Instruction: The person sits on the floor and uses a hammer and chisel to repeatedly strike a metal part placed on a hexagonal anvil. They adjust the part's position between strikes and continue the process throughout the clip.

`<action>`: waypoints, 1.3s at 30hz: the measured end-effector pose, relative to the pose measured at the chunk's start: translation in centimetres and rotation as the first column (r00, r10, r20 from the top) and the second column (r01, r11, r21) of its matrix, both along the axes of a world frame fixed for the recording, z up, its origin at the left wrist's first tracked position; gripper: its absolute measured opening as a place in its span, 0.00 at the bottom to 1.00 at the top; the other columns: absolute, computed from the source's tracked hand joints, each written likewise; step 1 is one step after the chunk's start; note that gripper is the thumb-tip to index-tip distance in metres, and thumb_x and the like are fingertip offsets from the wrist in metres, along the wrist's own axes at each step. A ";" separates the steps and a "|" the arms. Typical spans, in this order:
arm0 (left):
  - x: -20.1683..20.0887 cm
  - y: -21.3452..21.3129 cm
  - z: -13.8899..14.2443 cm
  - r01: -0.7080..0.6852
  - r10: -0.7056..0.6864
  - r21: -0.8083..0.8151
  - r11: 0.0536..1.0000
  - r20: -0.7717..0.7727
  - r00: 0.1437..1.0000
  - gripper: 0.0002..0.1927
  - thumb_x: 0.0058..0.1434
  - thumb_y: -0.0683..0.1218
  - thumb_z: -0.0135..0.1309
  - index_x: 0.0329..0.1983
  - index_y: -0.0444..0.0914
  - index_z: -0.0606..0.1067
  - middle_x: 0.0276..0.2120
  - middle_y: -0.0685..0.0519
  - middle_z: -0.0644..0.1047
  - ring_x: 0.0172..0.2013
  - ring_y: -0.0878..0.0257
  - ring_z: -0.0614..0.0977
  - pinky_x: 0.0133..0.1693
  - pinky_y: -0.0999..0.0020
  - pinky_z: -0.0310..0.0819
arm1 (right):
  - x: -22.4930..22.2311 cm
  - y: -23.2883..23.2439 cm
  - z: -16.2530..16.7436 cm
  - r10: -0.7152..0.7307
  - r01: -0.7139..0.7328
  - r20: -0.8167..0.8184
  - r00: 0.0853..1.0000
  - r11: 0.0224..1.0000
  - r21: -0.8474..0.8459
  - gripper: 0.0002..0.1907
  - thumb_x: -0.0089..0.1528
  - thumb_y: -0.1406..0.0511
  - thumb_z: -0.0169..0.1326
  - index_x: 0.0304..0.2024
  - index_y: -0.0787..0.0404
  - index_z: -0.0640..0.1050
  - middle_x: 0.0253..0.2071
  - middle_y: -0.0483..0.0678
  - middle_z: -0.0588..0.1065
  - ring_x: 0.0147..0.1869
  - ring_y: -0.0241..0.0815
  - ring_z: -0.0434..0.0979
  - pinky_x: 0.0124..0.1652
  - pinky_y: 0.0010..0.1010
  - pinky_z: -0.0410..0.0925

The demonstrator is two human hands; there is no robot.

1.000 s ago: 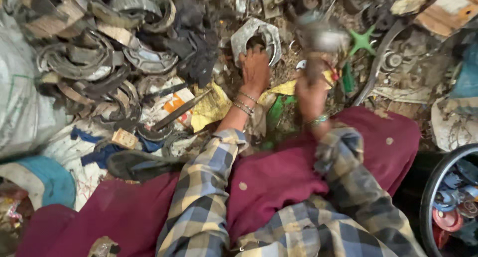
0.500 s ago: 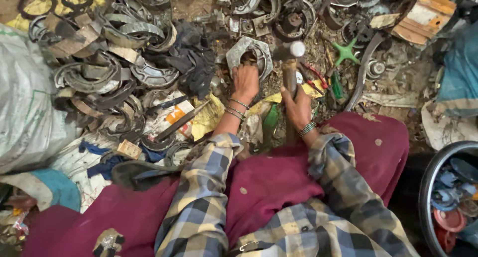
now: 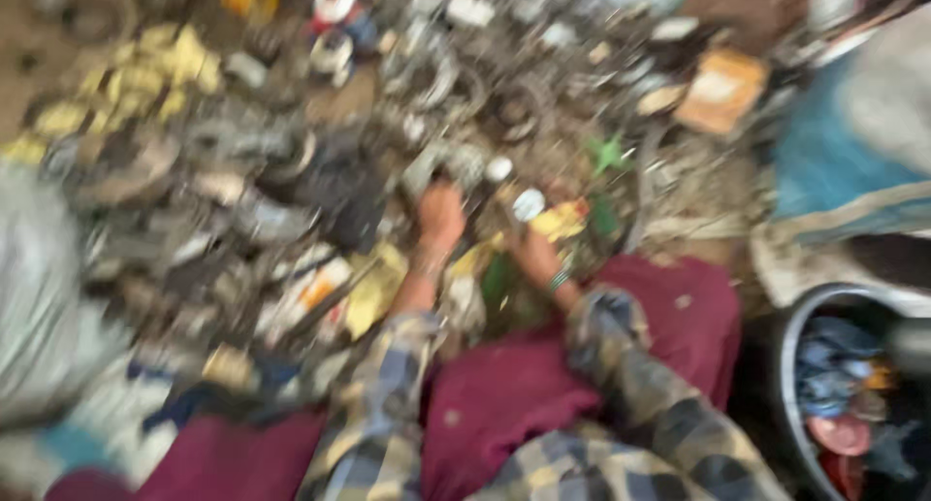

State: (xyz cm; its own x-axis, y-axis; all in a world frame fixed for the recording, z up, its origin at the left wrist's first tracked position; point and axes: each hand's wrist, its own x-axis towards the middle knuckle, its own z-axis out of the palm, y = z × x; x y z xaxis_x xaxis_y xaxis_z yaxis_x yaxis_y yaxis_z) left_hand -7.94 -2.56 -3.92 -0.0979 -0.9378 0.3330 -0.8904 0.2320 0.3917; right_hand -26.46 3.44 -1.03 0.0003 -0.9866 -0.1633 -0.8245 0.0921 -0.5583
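Head view, blurred: left hand (image 3: 441, 215) rests on a metal part (image 3: 438, 161) at centre frame; right hand (image 3: 531, 252) beside; grips cannot be told.

sleeves: plaid flannel (image 3: 621, 365) (yellow, grey, blue) | wrists: bangles (image 3: 558, 281) | lap: maroon cloth (image 3: 504, 394)

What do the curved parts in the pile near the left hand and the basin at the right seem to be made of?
The curved parts look like dull grey metal, worn and dirty, though motion blur hides detail. The basin seems to be metal too, judging by its thin, pale, shiny rim. The left hand rests on one grey piece, probably the same metal.
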 end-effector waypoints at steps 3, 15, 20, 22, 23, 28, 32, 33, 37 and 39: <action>0.0 -0.1 0.7 -0.019 0.001 0.234 0.972 0.076 0.997 0.05 0.55 0.42 0.57 0.26 0.41 0.83 0.29 0.44 0.82 0.34 0.47 0.85 0.37 0.50 0.78 | 0.5 0.2 2.1 0.209 -0.216 -0.205 0.956 0.976 -0.012 0.16 0.68 0.56 0.49 0.48 0.61 0.77 0.35 0.64 0.78 0.35 0.65 0.81 0.34 0.56 0.73; -0.1 -0.8 3.6 -0.050 -0.047 0.420 0.906 0.218 0.975 0.10 0.53 0.47 0.61 0.38 0.41 0.85 0.44 0.42 0.83 0.47 0.44 0.85 0.50 0.49 0.79 | -0.4 1.3 6.6 -0.085 0.084 0.007 0.996 0.994 0.073 0.30 0.55 0.47 0.59 0.44 0.68 0.80 0.43 0.65 0.79 0.48 0.63 0.81 0.48 0.48 0.72; -0.5 -1.2 4.2 -0.075 -0.008 0.435 0.897 0.186 0.983 0.10 0.60 0.43 0.54 0.37 0.42 0.85 0.44 0.43 0.83 0.47 0.47 0.86 0.48 0.49 0.80 | -0.7 0.9 6.1 -0.057 0.057 0.004 0.998 0.997 0.061 0.29 0.56 0.49 0.58 0.46 0.67 0.79 0.43 0.66 0.78 0.48 0.64 0.81 0.48 0.49 0.72; -0.5 -1.2 4.2 -0.037 -0.027 0.381 0.924 0.161 0.987 0.09 0.60 0.43 0.54 0.36 0.42 0.85 0.42 0.44 0.83 0.46 0.48 0.86 0.47 0.49 0.80 | -0.7 0.4 5.5 -0.026 0.026 -0.033 0.999 1.000 0.007 0.30 0.57 0.48 0.59 0.46 0.69 0.77 0.41 0.67 0.78 0.46 0.66 0.80 0.46 0.52 0.72; -0.2 -1.0 4.1 -0.003 -0.049 0.321 0.947 0.153 0.987 0.08 0.60 0.44 0.54 0.34 0.42 0.84 0.41 0.44 0.83 0.45 0.48 0.86 0.46 0.50 0.81 | -0.6 0.2 5.1 -0.002 0.002 -0.042 0.999 1.000 -0.006 0.31 0.58 0.47 0.60 0.46 0.69 0.77 0.40 0.68 0.78 0.45 0.66 0.80 0.44 0.53 0.72; 0.2 -1.4 3.5 -0.026 -0.008 0.240 0.970 0.143 0.990 0.06 0.56 0.45 0.57 0.30 0.42 0.84 0.34 0.44 0.83 0.38 0.47 0.86 0.39 0.52 0.81 | -0.6 -1.0 2.8 0.259 -0.322 -0.366 0.894 0.939 -0.122 0.28 0.65 0.44 0.49 0.40 0.62 0.77 0.29 0.59 0.79 0.30 0.59 0.81 0.27 0.52 0.71; 0.2 -1.8 4.1 -0.046 0.013 0.220 0.975 0.149 0.989 0.07 0.55 0.44 0.57 0.29 0.42 0.84 0.32 0.44 0.83 0.35 0.47 0.86 0.36 0.52 0.81 | -0.8 -1.5 2.1 0.165 -0.156 -0.239 0.957 0.986 0.058 0.37 0.56 0.38 0.58 0.41 0.65 0.79 0.35 0.64 0.80 0.38 0.63 0.82 0.39 0.53 0.73; 0.2 -1.9 4.4 -0.042 0.010 0.214 0.976 0.152 0.988 0.07 0.54 0.44 0.56 0.29 0.42 0.84 0.33 0.44 0.83 0.36 0.47 0.86 0.37 0.52 0.81 | -0.8 -1.5 2.1 0.178 -0.159 -0.242 0.954 0.983 0.093 0.36 0.55 0.39 0.58 0.42 0.65 0.79 0.36 0.64 0.80 0.40 0.63 0.82 0.40 0.52 0.73; 0.5 -1.8 5.7 -0.064 0.026 0.302 0.951 0.129 0.991 0.07 0.55 0.43 0.57 0.31 0.41 0.85 0.36 0.43 0.83 0.38 0.46 0.86 0.39 0.49 0.81 | -0.9 -1.4 2.5 0.208 -0.169 -0.241 0.948 0.970 0.172 0.35 0.54 0.41 0.59 0.43 0.66 0.79 0.39 0.64 0.80 0.43 0.63 0.82 0.44 0.51 0.73; 0.7 -1.7 6.1 -0.065 0.023 0.348 0.935 0.122 0.992 0.07 0.52 0.43 0.58 0.32 0.40 0.85 0.36 0.41 0.83 0.39 0.45 0.86 0.40 0.49 0.81 | -0.9 -1.4 2.6 0.216 -0.171 -0.240 0.946 0.966 0.195 0.34 0.54 0.42 0.60 0.43 0.66 0.79 0.40 0.64 0.80 0.44 0.62 0.82 0.45 0.50 0.73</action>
